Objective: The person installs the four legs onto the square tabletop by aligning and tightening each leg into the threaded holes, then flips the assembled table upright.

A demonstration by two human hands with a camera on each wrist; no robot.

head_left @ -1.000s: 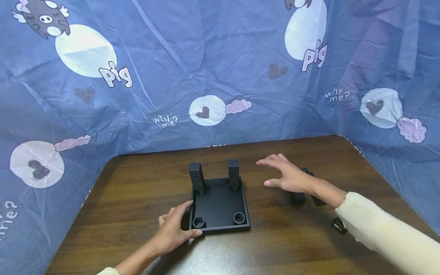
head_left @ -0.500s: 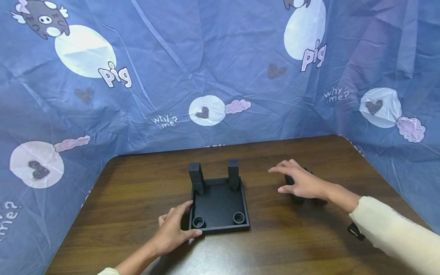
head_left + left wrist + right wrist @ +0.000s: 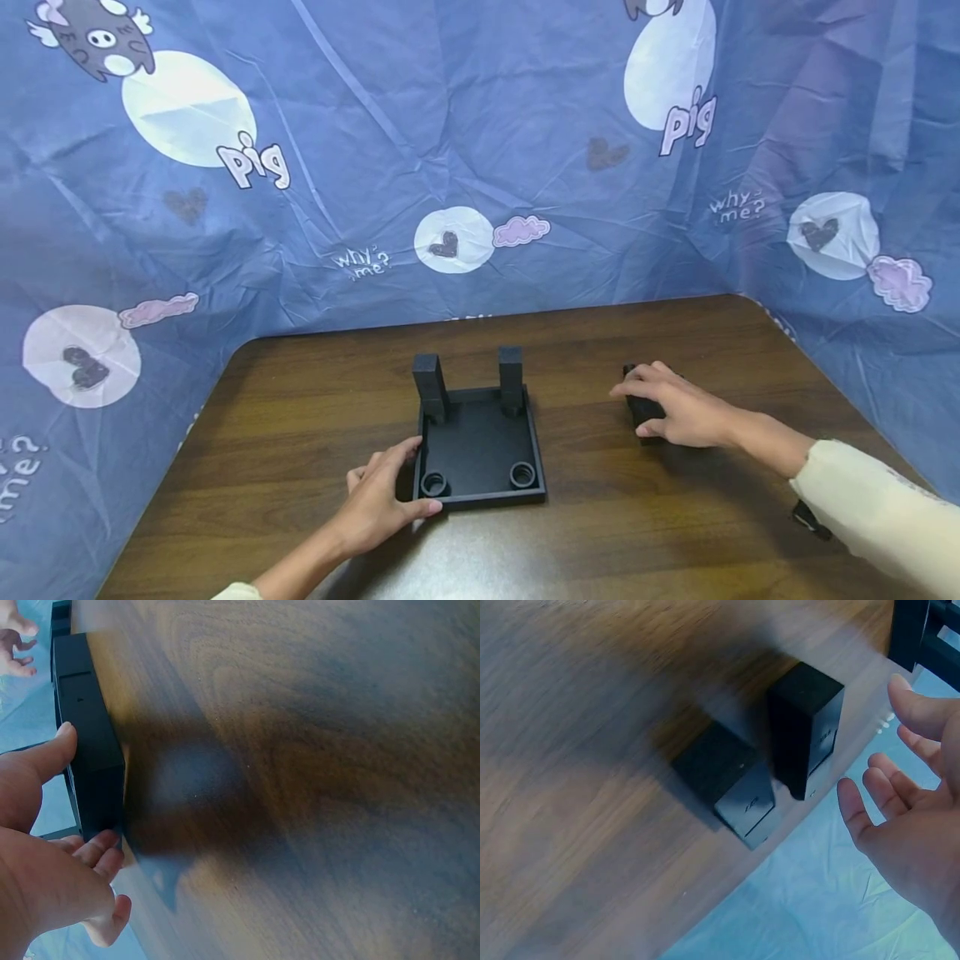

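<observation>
In the head view a square black tabletop [image 3: 480, 442] lies rimmed side up on the wooden table. Two square black legs [image 3: 430, 387] stand at its far corners, and round threaded sockets [image 3: 522, 475] show at the near ones. My left hand [image 3: 378, 504] holds its near left corner, thumb at the front edge and fingers along the left side. Over toward the right, my right hand [image 3: 686, 412] hovers with parted fingers close over a loose black leg [image 3: 645, 408], partly hidden beneath it. The right wrist view shows two loose legs [image 3: 802, 727] beside the hand, apart from its fingers.
A small black object [image 3: 812, 521] lies by the right sleeve, partly covered by it. Blue printed cloth [image 3: 450, 167] hangs behind and around the wooden table [image 3: 315, 392].
My right hand has moved right and lower, from beside the tabletop to over the loose legs. The left hand and the tabletop have stayed in place.
</observation>
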